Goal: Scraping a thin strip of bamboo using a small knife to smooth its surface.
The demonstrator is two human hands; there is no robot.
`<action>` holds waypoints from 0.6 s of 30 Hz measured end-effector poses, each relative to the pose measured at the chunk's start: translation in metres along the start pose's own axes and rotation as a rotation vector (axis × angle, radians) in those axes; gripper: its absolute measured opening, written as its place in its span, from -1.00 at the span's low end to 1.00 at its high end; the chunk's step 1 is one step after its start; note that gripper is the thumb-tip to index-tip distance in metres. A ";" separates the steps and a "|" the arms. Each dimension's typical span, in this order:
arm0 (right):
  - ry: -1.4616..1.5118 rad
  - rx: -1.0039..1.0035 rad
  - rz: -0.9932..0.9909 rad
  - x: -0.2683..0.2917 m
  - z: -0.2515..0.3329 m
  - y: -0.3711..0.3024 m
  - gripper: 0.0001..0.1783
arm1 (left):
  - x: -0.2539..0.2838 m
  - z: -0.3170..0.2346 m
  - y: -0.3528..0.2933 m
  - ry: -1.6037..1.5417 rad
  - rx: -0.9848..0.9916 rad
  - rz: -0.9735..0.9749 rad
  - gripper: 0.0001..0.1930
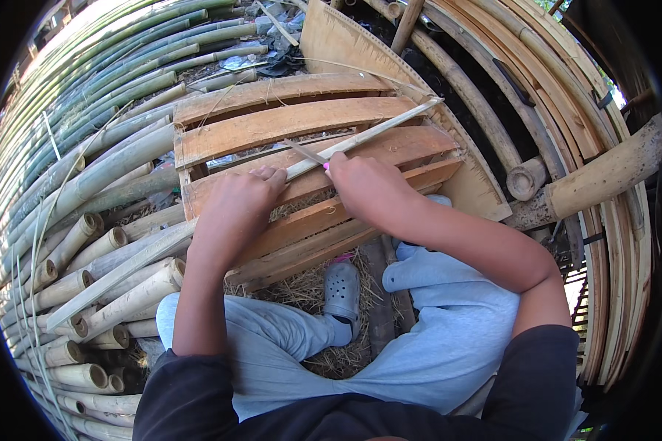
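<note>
A long pale bamboo strip [379, 134] slants from the lower left up to the right across a slatted wooden crate [272, 121]. My left hand [237, 206] is closed around the strip near its middle, the fingers wrapped over it. My right hand [368, 184] is closed on a small knife [306, 152]; a bit of pink handle shows at the fingers. The blade points up and left and lies across the strip, just right of my left hand. How the edge meets the strip is too small to tell.
Bamboo poles [136, 158] are stacked along the left, cut ends toward me. A curved pale board [390, 55] stands beyond the crate. Planks [552, 88] and a thick bamboo pole [603, 173] are at the right. Straw and my clog [342, 290] are below.
</note>
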State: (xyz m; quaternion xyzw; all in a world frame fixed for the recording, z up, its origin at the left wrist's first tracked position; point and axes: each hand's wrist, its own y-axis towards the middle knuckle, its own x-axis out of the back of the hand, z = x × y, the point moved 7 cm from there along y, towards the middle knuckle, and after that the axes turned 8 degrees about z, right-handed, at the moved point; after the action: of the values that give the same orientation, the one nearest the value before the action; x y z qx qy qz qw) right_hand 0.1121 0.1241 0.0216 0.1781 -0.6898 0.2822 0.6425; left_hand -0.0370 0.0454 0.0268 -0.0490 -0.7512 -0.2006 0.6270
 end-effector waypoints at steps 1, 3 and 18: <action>0.045 0.076 0.006 0.000 0.017 -0.005 -0.78 | 0.001 0.000 0.000 -0.002 -0.001 0.001 -0.88; 0.150 0.149 0.008 0.003 0.024 -0.007 -0.74 | 0.001 0.002 -0.001 0.004 0.029 0.041 -0.88; 0.082 -0.020 0.106 0.000 -0.019 -0.001 -0.78 | 0.000 0.005 -0.001 -0.011 0.043 0.002 -0.82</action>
State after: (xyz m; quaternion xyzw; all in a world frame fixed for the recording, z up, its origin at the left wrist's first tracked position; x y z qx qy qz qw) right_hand 0.1275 0.1346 0.0219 0.1233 -0.6739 0.3161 0.6563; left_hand -0.0418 0.0466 0.0256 -0.0371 -0.7586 -0.1835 0.6241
